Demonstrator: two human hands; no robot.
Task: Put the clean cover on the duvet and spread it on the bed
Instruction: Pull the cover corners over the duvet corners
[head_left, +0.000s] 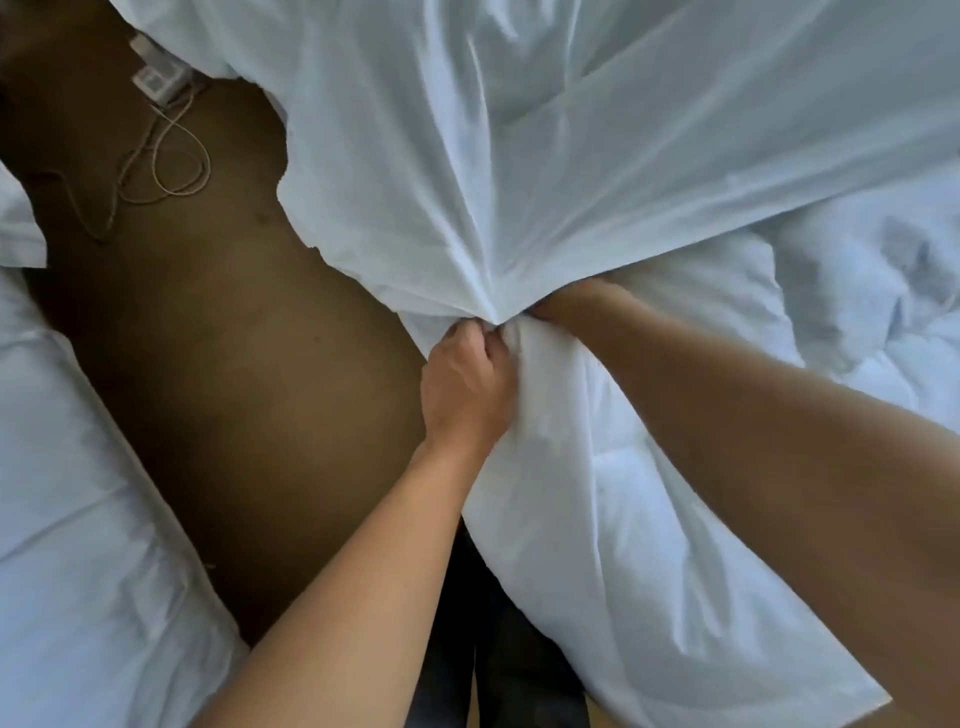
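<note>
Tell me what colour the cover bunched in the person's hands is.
Plain white: the cover shows no pattern, seen best in the head view.

L forearm (358, 577) bare, R forearm (769, 447) bare, dark trousers (524, 660), legs w/ gap.

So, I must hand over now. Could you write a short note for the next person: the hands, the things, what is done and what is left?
Left hand: grips the cover where its folds gather.
Right hand: pushed into the cloth at the same spot; fingers hidden, grip unclear.
Duvet: bunched to the right, mostly outside the cover, one end hanging toward the floor.
Done: it seems only one corner is being matched.
Left: draw the cover over the whole duvet, then spread it flat.
Mind the cable on the floor.
</note>
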